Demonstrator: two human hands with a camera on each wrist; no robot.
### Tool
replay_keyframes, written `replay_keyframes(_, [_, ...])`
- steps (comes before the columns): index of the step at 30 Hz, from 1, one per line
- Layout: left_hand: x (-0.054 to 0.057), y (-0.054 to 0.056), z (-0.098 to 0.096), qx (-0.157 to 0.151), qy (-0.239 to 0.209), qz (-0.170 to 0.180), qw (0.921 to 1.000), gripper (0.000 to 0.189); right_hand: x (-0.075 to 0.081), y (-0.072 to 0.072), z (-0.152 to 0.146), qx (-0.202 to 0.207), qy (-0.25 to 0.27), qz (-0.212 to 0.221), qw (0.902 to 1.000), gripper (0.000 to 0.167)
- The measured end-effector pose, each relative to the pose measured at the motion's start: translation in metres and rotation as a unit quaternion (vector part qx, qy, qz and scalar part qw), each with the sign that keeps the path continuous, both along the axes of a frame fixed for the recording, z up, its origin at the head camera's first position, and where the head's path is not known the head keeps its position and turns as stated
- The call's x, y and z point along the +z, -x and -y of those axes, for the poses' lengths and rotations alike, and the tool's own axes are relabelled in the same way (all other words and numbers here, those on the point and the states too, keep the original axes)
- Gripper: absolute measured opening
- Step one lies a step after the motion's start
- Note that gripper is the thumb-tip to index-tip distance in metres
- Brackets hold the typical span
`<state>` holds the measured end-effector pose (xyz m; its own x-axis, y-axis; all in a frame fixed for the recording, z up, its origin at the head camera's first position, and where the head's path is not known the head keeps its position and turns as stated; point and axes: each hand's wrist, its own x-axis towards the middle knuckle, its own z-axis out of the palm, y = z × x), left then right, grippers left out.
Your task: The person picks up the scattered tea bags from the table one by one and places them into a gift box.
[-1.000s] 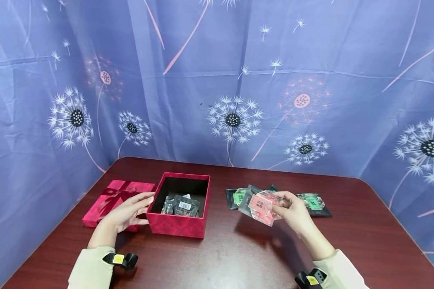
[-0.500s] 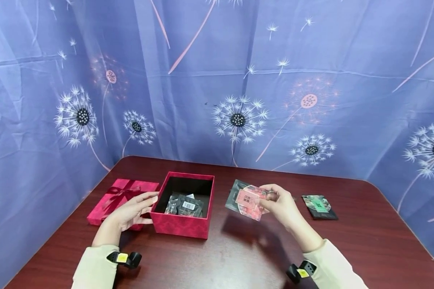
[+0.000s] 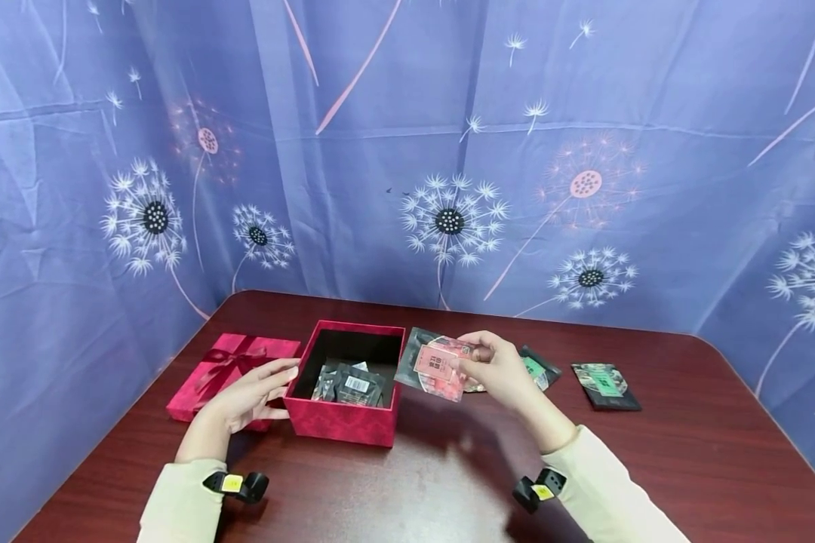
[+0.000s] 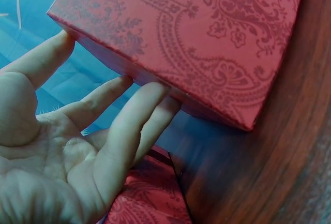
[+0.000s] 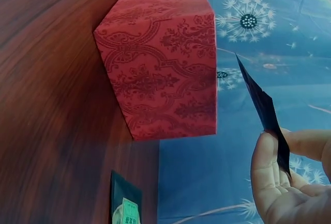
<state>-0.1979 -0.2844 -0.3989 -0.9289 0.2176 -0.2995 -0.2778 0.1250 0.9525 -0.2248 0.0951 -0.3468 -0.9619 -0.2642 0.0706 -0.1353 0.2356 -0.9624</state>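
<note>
In the head view my right hand [image 3: 499,369] pinches a flat black-and-pink sachet [image 3: 436,365] by its right end, between thumb and fingers. The sachet is in the air at the right rim of an uncovered red patterned box [image 3: 342,424]. Inside the box lie several dark sachets [image 3: 357,385], one with a white barcode label showing. My left hand [image 3: 247,396] touches the box's left side with fairly straight fingertips. In the right wrist view the held sachet [image 5: 266,111] is seen edge-on, apart from the box [image 5: 160,79].
A red lid [image 3: 227,369] with a ribbon bow lies left of the box, partly behind my left hand. Right of my right hand lies a green-labelled sachet [image 3: 607,386]. Another green-labelled sachet [image 3: 539,368] is partly hidden behind that hand. A blue dandelion-print curtain [image 3: 353,188] hangs behind the table.
My right hand has carried the pink sachet leftward from above the green-labelled sachets to the box's right rim. My left hand stays at the box. The head view has shifted slightly.
</note>
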Motion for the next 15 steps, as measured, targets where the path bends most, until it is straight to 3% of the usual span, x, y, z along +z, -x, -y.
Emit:
replay_keyframes(9, [0.001, 0.001, 0.001, -0.006, -0.003, -0.003, 1.0, 0.067, -0.002, 0.006, 0.022, 0.01, 0.034, 0.004, 0.9994, 0.037])
replay_keyframes(15, [0.0, 0.001, 0.0, 0.0, -0.003, -0.001, 1.0, 0.067, -0.005, 0.011, 0.036, 0.026, 0.027, -0.01, 0.9992, 0.034])
